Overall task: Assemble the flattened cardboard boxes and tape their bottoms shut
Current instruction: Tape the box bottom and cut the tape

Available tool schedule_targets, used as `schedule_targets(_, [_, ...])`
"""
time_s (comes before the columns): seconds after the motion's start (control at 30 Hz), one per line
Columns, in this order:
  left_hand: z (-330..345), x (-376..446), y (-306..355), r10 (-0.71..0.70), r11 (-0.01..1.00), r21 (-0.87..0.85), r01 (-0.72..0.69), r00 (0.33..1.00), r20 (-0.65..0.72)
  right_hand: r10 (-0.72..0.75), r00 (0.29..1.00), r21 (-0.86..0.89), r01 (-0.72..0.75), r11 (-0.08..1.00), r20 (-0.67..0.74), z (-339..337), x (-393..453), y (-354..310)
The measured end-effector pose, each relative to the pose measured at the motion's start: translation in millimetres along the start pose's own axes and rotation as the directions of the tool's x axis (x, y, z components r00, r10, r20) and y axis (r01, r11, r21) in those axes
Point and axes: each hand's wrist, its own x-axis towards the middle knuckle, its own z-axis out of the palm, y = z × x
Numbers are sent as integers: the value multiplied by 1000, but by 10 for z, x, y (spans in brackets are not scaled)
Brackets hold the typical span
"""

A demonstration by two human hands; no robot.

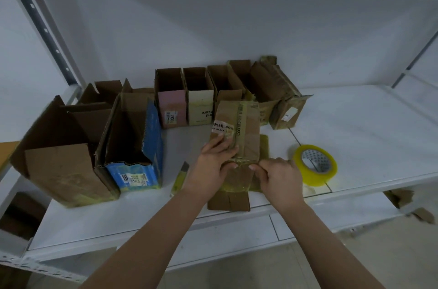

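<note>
White metal shelf (355, 123) w/ white wall behind, that's what I'm looking at from the head cam. Left hand (214, 160) lies mostly flat on the brown box (237, 132), fingers fairly straight and pressing its near top, thumb reaching toward the box's near edge. Right hand (277, 175) has fingers curled, pinching at the taped near edge of the same box, thumb & forefinger tips close to the left thumb. Box sits centre of shelf, btwn both hands, one flap (230, 201) sticking out toward me under the wrists. Tape roll (314, 165), yellowish, 1 of it, lies just right of the right hand, not touched. Yellow utility knife (180, 177), 1, lies just left of the left wrist. Behind/left I count approx 8 other boxes standing open-topped: big brown one (61, 165), blue one (139, 146), pink one (171, 104), cream one (200, 101), rest brown; exact count unsure since some overlap
</note>
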Motion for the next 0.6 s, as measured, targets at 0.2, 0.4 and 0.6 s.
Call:
schedule_targets(0.2, [-15,0,15,-13,1000,-16,13,1000,-8,-39,997,128,30,991,69,-48,-81,163])
schedule_targets(0.4, [-13,-5,12,-13,999,-34,12,1000,-10,39,983,244,-83,966,179,-112,20,462])
schedule_targets(0.6, [1,3,-29,4,1000,-30,-4,1000,3,-54,986,103,37,994,160,-67,247,221])
